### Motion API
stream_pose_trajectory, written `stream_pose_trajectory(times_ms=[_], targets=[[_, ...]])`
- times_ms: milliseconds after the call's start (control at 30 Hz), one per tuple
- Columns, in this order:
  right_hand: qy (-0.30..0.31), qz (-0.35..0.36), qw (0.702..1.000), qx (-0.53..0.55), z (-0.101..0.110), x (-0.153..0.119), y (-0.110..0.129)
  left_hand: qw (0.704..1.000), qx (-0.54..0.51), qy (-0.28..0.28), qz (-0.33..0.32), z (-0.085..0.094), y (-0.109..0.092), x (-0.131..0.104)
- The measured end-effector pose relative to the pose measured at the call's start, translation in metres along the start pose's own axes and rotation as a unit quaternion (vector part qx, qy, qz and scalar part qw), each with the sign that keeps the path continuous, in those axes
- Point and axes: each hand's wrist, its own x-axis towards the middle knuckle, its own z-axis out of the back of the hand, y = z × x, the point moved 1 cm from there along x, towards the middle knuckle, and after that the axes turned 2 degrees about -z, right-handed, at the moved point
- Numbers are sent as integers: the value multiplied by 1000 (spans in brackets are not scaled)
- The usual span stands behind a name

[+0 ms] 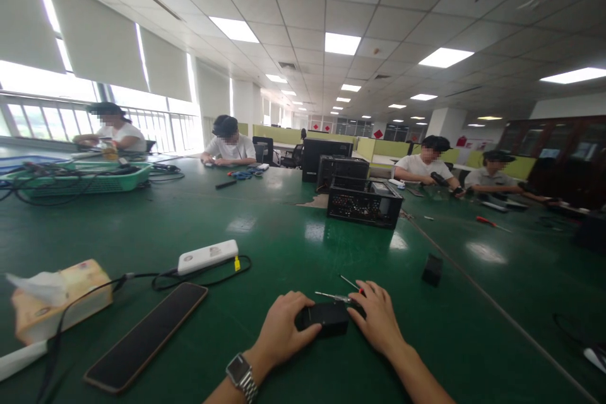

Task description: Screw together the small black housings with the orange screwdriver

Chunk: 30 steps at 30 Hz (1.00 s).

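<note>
My left hand (285, 327) wears a metal-banded watch (241, 374) at the wrist and grips a small black box (327, 319) by its left end, thumb in front and fingers behind. At the box's right end is my right hand (376, 315), its thumb close to the corner; I cannot tell whether it touches. Its bent fingers lie apart over the handle ends of two screwdrivers. One screwdriver (332, 297) points left just behind the box. The other screwdriver (348, 280), with a bit of red handle showing, lies a little farther back. My fingers partly hide both handles.
A similar black block (432, 269) stands to the right. Leftward are a phone (148, 336), a white power bank (208, 257) with cable and a tissue pack (64, 297). An open computer case (363, 202) and a green basket (89, 178) stand farther back. Several people work around the table.
</note>
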Motion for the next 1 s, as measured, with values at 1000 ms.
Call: stream_pose_trajectory(times_ms=[1000], targets=[[-114,122,960,225,37,-33,13,990,-42,-15,135,13,14,-2]])
